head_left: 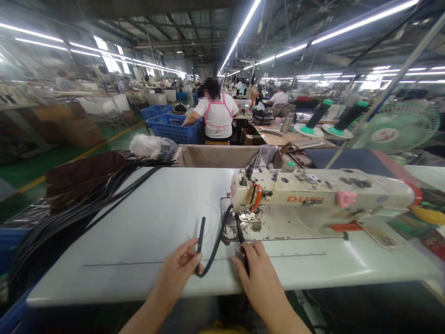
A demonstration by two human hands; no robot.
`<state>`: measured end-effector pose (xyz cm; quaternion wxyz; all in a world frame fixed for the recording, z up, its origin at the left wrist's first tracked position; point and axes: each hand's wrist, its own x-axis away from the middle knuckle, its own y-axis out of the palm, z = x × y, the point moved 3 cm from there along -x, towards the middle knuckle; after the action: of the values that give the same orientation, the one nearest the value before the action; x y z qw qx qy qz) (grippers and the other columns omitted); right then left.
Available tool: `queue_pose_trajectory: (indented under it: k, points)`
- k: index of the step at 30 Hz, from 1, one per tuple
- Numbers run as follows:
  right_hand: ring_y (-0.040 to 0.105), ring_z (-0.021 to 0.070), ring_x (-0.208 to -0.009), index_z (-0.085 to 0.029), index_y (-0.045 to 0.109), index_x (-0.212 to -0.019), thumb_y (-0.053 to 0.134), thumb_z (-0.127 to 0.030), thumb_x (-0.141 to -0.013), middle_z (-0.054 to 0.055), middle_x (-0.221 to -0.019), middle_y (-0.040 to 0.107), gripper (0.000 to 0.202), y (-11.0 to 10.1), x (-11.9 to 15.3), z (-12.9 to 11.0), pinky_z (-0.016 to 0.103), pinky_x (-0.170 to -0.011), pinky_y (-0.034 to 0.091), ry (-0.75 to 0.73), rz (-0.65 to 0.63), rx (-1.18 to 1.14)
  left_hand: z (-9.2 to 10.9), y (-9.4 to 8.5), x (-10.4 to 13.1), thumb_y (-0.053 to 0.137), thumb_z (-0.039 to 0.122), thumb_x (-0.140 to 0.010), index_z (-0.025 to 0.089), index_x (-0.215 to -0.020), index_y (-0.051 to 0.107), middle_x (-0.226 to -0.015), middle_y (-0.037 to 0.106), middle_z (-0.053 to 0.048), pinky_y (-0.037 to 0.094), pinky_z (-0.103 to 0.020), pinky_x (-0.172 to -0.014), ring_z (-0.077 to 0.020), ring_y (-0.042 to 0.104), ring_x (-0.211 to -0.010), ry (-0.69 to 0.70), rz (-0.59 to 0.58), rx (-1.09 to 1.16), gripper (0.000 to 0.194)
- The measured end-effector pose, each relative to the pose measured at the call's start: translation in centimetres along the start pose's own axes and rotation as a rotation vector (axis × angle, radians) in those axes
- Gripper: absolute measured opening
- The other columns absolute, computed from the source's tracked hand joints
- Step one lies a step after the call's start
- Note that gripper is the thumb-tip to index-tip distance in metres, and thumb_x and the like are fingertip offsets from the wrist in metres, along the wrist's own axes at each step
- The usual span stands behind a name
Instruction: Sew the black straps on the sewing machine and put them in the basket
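Note:
A black strap point(219, 236) loops over the white table, one part running to the needle area of the sewing machine point(323, 199). My left hand point(186, 260) pinches the strap near its free end, which points up and away from me. In front of the machine's presser foot, my right hand point(255, 266) has its fingers closed on another stretch of black strap point(239, 228) that leads under the needle. Whether both stretches belong to one piece I cannot tell. Part of the right hand's grip is hidden behind its own fingers.
Long black straps point(114, 185) hang in a bundle over the table's left side. Beyond the table point(153, 232) stands a fabric-lined bin point(215, 157). Thread cones point(318, 116) and a green fan point(396, 130) are at the right. A person point(218, 113) sits ahead beside a blue basket point(175, 127).

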<state>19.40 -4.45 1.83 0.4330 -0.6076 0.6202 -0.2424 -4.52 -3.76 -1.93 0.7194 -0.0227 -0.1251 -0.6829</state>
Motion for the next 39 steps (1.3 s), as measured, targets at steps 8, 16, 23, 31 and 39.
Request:
queue_pose_trajectory:
  k: [8, 16, 23, 31, 39]
  points:
    - [0.061, 0.0220, -0.088, -0.023, 0.059, -0.096, 0.050, -0.033, -0.102, 0.006, -0.094, 0.063, 0.014, 0.8, -0.6, -2.7, 0.035, -0.081, 0.050, 0.003, -0.264, -0.441, 0.4, 0.3, 0.8, 0.076, 0.050, -0.078, 0.014, -0.123, 0.067, -0.081, 0.068, -0.002, 0.058, -0.035, -0.074, -0.0190, 0.070, -0.070, 0.082, -0.044, -0.149, 0.058]
    - [0.056, 0.0185, -0.076, -0.025, 0.050, -0.080, 0.050, -0.043, -0.097, -0.002, -0.077, 0.059, 0.025, 2.3, -0.5, -3.8, 0.028, -0.067, 0.038, 0.125, -0.488, -0.441, 0.3, 0.2, 1.1, 0.070, 0.040, -0.086, 0.017, -0.127, 0.067, -0.086, 0.068, -0.002, 0.057, -0.032, -0.077, -0.0176, 0.070, -0.074, 0.122, -0.070, -0.215, 0.048]
    - [0.062, 0.0193, -0.075, -0.026, 0.057, -0.089, 0.050, -0.043, -0.100, -0.001, -0.080, 0.066, 0.022, 2.0, -0.8, -3.6, 0.027, -0.065, 0.039, 0.081, -0.334, -0.352, -0.4, 0.2, 1.1, 0.071, 0.039, -0.085, 0.017, -0.127, 0.069, -0.088, 0.067, -0.003, 0.057, -0.032, -0.074, -0.0173, 0.069, -0.072, 0.134, -0.085, -0.212, 0.047]
    - [0.068, 0.0211, -0.082, -0.024, 0.064, -0.098, 0.048, -0.034, -0.106, 0.004, -0.091, 0.074, 0.021, 1.7, -1.1, -4.0, 0.029, -0.073, 0.043, -0.088, -0.189, -0.201, -0.3, 0.6, 1.6, 0.070, 0.039, -0.087, 0.019, -0.129, 0.068, -0.089, 0.064, -0.002, 0.057, -0.031, -0.074, -0.0164, 0.069, -0.072, 0.123, -0.115, -0.194, 0.046]
    - [0.067, 0.0211, -0.076, -0.024, 0.062, -0.092, 0.056, -0.028, -0.101, 0.002, -0.084, 0.074, 0.012, 1.1, -1.1, -4.5, 0.030, -0.065, 0.036, -0.048, -0.227, -0.031, 0.1, 0.6, 1.7, 0.071, 0.041, -0.088, 0.018, -0.141, 0.058, -0.082, 0.061, 0.002, 0.055, -0.031, -0.075, -0.0161, 0.068, -0.073, 0.080, -0.144, -0.154, 0.059]
